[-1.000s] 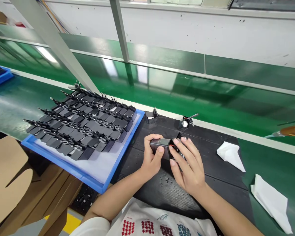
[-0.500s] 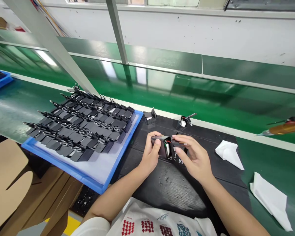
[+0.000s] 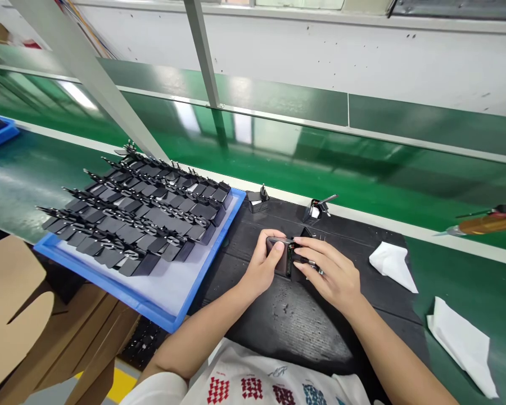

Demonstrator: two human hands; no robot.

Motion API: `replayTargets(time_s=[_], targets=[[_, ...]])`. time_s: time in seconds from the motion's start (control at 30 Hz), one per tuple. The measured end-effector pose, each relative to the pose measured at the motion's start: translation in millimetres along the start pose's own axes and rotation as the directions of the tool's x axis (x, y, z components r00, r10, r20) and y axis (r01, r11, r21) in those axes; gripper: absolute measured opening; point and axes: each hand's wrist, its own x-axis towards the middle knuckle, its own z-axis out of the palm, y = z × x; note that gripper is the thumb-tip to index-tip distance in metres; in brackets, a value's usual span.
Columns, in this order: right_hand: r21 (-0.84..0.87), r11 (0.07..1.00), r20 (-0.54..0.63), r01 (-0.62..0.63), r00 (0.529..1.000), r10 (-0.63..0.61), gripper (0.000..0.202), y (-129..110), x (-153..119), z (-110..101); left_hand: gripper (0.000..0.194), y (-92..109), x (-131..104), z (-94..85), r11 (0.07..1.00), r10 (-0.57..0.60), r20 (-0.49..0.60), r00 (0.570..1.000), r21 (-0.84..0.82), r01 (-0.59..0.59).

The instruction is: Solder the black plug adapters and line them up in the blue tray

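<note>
Over the black mat, my left hand is closed round a black adapter housing, thumb on its top. My right hand pinches a black plug part against the housing's open right side; its fingers partly hide the part. A narrow gap with a bit of green shows between the two pieces. Behind the hands, an open adapter unit and another black unit with an upright plug stand at the mat's far edge.
At the left, a blue tray holds several rows of black adapters. Two white cloths lie at the right. A screwdriver-like tool hangs at the right edge. Cardboard is at lower left.
The plug part has come closer to the housing, narrowing the opening and covering the white and red inside. My left hand has shifted slightly right with the housing.
</note>
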Motion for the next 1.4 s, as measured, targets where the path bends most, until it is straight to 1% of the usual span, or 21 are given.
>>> replayTargets(time_s=[0.07, 0.17, 0.23, 0.37, 0.47, 0.57, 0.7, 0.8, 0.9, 1.03, 1.1, 1.17, 1.2, 1.3, 1.33, 1.4], targets=[[0.004, 1.0, -0.008, 0.012, 1.0, -0.012, 0.021, 1, -1, 1, 0.05, 0, 0, 0.3, 1.0, -0.008, -0.002, 1.0, -0.006, 0.008], [0.023, 0.997, -0.07, 0.069, 0.995, -0.067, 0.031, 3, -2, 3, 0.049, 0, 0, 1.7, 0.999, -0.03, 0.001, 1.0, -0.034, 0.03], [0.054, 0.994, -0.082, 0.095, 0.993, -0.091, 0.035, 4, -1, 5, 0.048, 0, -1, 2.8, 0.998, -0.039, 0.003, 0.999, -0.049, 0.04], [0.097, 0.993, -0.063, 0.071, 0.996, -0.065, 0.029, 5, -1, 7, 0.048, -1, -2, 4.1, 0.998, -0.045, 0.013, 0.999, -0.039, 0.045], [0.127, 0.991, -0.095, 0.045, 0.995, -0.033, 0.023, 6, -2, 9, 0.047, -2, -3, 4.3, 0.999, -0.035, 0.042, 0.999, -0.029, 0.036], [0.161, 0.987, -0.103, 0.011, 0.995, 0.006, 0.02, 5, -4, 10, 0.046, -3, -3, 4.4, 0.999, -0.017, 0.083, 0.996, -0.035, 0.02], [0.117, 0.993, -0.117, -0.001, 0.993, 0.015, 0.02, 1, -6, 11, 0.043, -4, -4, 5.5, 0.997, -0.017, 0.119, 0.993, -0.072, 0.026], [0.073, 0.997, -0.137, -0.006, 0.99, 0.016, 0.019, 0, -8, 12, 0.044, -4, -4, 6.8, 0.996, -0.028, 0.11, 0.994, -0.078, 0.037], [0.032, 0.999, -0.146, 0.0, 0.989, 0.005, 0.024, 3, -8, 13, 0.045, -5, -4, 7.8, 0.998, -0.03, 0.088, 0.996, -0.052, 0.035], [0.059, 0.997, -0.131, 0.053, 0.99, -0.045, 0.024, 6, -6, 11, 0.046, -5, -3, 7.8, 0.999, -0.02, 0.108, 0.994, -0.031, 0.023], [0.085, 0.995, -0.125, 0.057, 0.991, -0.046, 0.023, 6, -6, 10, 0.046, -5, -3, 7.3, 1.0, -0.01, 0.12, 0.993, -0.024, 0.013], [0.119, 0.993, -0.099, 0.024, 0.995, -0.012, 0.023, 7, -8, 11, 0.048, -5, -2, 6.6, 1.0, -0.005, 0.136, 0.991, -0.02, 0.007], [0.148, 0.989, -0.08, -0.012, 0.996, 0.025, 0.024, 7, -8, 11, 0.049, -5, -2, 6.2, 1.0, 0.001, 0.145, 0.989, -0.014, 0.001], [0.241, 0.962, 0.024, -0.129, 0.992, 0.127, 0.035, 9, -10, 12, 0.051, -4, -1, 5.0, 0.999, 0.036, 0.155, 0.987, 0.009, -0.038], [0.252, 0.957, 0.056, -0.143, 0.99, 0.133, 0.037, 11, -10, 13, 0.052, -4, -1, 4.6, 0.998, 0.049, 0.146, 0.988, 0.022, -0.053], [0.234, 0.964, 0.091, -0.127, 0.99, 0.108, 0.035, 13, -9, 13, 0.052, -4, 1, 4.3, 0.997, 0.056, 0.123, 0.991, 0.042, -0.062]])
